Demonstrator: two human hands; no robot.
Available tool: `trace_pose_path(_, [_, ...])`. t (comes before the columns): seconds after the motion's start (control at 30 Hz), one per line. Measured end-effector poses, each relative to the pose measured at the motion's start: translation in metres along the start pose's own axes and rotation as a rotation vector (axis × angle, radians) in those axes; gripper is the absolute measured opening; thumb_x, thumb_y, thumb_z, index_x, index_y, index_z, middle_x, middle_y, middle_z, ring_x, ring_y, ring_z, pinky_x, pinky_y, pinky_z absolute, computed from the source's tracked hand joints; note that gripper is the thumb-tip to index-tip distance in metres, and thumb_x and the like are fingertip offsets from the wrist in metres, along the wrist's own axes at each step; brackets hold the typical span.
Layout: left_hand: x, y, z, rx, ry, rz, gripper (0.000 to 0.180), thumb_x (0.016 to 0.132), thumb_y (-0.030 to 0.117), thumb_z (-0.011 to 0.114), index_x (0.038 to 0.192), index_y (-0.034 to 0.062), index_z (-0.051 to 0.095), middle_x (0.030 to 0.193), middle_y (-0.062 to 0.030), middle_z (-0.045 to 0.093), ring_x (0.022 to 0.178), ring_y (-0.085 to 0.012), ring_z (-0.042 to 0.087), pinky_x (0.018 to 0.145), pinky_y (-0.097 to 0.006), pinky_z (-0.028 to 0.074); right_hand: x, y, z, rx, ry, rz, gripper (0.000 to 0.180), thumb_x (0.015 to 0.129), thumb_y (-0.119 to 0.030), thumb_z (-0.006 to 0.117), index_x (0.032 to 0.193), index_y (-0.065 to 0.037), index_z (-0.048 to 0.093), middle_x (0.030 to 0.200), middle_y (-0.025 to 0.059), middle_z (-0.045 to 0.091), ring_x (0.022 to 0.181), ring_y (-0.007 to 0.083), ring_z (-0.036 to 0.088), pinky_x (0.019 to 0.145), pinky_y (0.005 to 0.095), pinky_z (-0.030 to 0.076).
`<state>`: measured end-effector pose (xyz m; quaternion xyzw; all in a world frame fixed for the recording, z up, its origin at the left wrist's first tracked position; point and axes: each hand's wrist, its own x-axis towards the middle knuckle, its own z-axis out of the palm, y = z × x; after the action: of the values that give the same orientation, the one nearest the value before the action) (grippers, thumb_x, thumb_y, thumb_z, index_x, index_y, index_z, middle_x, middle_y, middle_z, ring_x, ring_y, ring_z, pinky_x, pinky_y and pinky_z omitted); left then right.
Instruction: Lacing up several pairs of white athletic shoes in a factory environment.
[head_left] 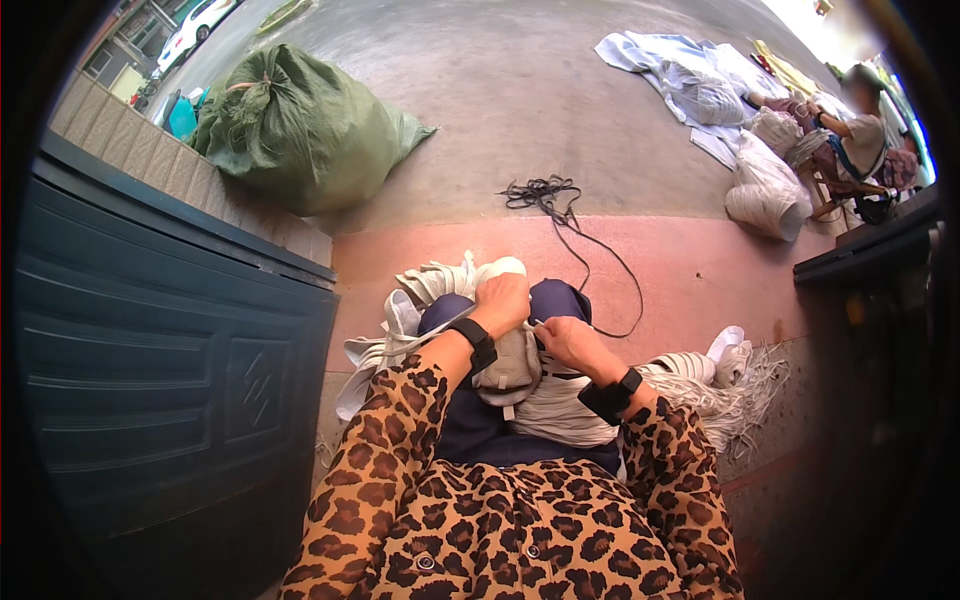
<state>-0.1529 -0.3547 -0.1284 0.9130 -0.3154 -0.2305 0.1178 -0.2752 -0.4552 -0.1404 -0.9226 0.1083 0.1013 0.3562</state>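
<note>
The bundle of white straps (520, 375) lies across your lap, near the middle of the view, draped over your dark blue trousers (480, 430). Your left hand (503, 300) is closed in a fist around the top of the bundle, at about 12 o'clock from it. Your right hand (566, 340), just beside the left at about 3 o'clock, pinches a thin strand against the straps with curled fingers. Both wrists wear black bands below leopard-print sleeves (400, 430). More loose white straps (715, 385) lie on the floor at 3 o'clock, and another heap (425, 290) at 10 o'clock. A black cord (560, 215) lies tangled on the floor (690, 270) at 12 o'clock. A stuffed green sack (300, 130) sits at 11 o'clock, and another person (860, 135) sits well apart at 2 o'clock among white bundles (765, 185).
</note>
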Motion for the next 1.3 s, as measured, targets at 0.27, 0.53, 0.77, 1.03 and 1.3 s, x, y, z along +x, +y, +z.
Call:
trace_pose_path(0.27, [0.001,-0.02,-0.007,-0.734,-0.25,-0.216,0.022,0.073,0.018,0.06,0.058,0.0023,0.058,0.051,0.0,0.047,0.047,-0.0076,0.042,0.044,-0.026,0.033,-0.03,-0.034,0.024,-0.188,0.042,-0.193,0.039,0.087,-0.033,0.046,0.064,-0.004,0.058,0.057,0.017,0.057,0.055,0.0341,0.059,0.051,0.0429,0.046])
trace_pose_path(0.53, [-0.075,-0.064,-0.015,-1.039,-0.132,-0.087,0.025,0.084,0.01,0.048,0.105,-0.0007,0.056,0.075,-0.0083,0.06,0.06,-0.0124,0.057,0.047,-0.023,0.042,-0.05,-0.023,-0.019,0.092,0.307,-0.035,0.016,0.088,-0.023,0.049,0.086,-0.009,0.057,0.064,0.0149,0.059,0.06,0.0334,0.059,0.052,0.0428,0.045])
trace_pose_path(0.77, [-0.105,-0.089,0.007,-1.318,-0.174,-0.377,0.023,0.087,0.011,0.05,0.105,-0.0015,0.054,0.082,-0.0053,0.06,0.063,-0.008,0.058,0.049,-0.017,0.041,0.028,-0.042,0.005,-0.037,-0.002,-0.34,0.023,0.08,-0.027,0.058,0.095,-0.01,0.059,0.07,0.0161,0.061,0.069,0.0345,0.06,0.059,0.0421,0.047])
trace_pose_path(1.03, [-0.083,-0.086,0.034,-0.625,0.302,-0.035,0.018,0.084,0.014,0.053,0.089,-0.0012,0.061,0.076,-0.0123,0.063,0.066,-0.021,0.061,0.061,-0.032,0.047,0.053,-0.029,0.02,-0.118,-0.067,-0.209,0.027,0.081,-0.028,0.055,0.09,-0.003,0.055,0.074,0.0195,0.061,0.073,0.0364,0.06,0.064,0.0436,0.046])
trace_pose_path(1.3, [-0.061,-0.08,0.038,-0.446,0.424,0.071,0.015,0.084,0.014,0.052,0.083,-0.0004,0.056,0.076,-0.0197,0.059,0.075,-0.0368,0.057,0.066,-0.041,0.045,0.052,-0.019,0.028,0.196,-0.028,-0.024,0.031,0.08,-0.029,0.054,0.085,0.001,0.058,0.078,0.023,0.06,0.077,0.0384,0.058,0.067,0.0432,0.045])
